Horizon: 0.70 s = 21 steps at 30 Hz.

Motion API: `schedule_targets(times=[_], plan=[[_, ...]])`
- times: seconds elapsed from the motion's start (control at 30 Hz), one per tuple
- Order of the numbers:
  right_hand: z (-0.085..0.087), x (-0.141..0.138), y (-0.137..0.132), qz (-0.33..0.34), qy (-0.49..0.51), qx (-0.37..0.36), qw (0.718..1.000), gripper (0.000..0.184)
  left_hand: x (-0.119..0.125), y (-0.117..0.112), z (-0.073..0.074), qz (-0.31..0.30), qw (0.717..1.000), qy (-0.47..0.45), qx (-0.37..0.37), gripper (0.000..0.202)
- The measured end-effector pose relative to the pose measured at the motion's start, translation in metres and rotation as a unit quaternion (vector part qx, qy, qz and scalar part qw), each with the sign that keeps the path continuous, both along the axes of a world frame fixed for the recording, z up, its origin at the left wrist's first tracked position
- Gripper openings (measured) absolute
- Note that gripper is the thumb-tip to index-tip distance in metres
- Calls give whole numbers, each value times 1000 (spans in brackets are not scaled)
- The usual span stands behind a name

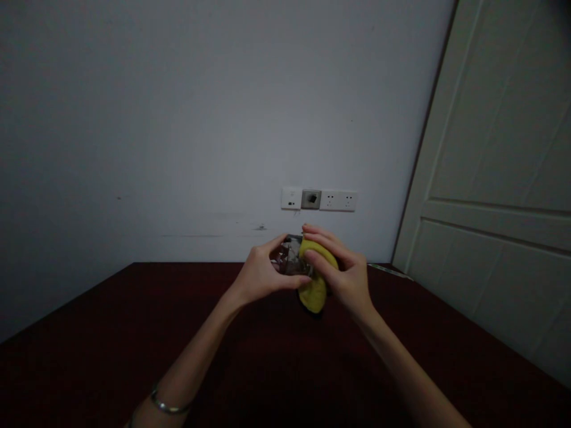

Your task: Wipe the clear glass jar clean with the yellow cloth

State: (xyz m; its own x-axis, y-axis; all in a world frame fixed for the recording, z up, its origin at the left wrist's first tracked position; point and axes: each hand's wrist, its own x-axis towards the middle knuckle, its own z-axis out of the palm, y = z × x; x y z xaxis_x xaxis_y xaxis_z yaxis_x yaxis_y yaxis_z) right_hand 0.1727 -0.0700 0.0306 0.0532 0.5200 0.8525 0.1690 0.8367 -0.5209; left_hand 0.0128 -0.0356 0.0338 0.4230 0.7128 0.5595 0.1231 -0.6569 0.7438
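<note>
dark red table (89,333): left hand (261,273) holds half-hidden glass (289,258), right hand (343,273) yellow sponge (316,294)

We see a yellow sponge (316,292), folded into a curve, with a dark edge along its underside. A clear glass (289,258) touches it at 10 o'clock, its dark, glinting rim tilted away from us. We can't make out what's inside the glass. The two are gripped together.
</note>
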Motion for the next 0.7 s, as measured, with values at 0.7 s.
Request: schedule_targets(times=[0.7], plan=[[-4, -6, -3, -31, -78, 72, 994, 26, -2, -1, 1, 87, 981, 105, 139, 75]])
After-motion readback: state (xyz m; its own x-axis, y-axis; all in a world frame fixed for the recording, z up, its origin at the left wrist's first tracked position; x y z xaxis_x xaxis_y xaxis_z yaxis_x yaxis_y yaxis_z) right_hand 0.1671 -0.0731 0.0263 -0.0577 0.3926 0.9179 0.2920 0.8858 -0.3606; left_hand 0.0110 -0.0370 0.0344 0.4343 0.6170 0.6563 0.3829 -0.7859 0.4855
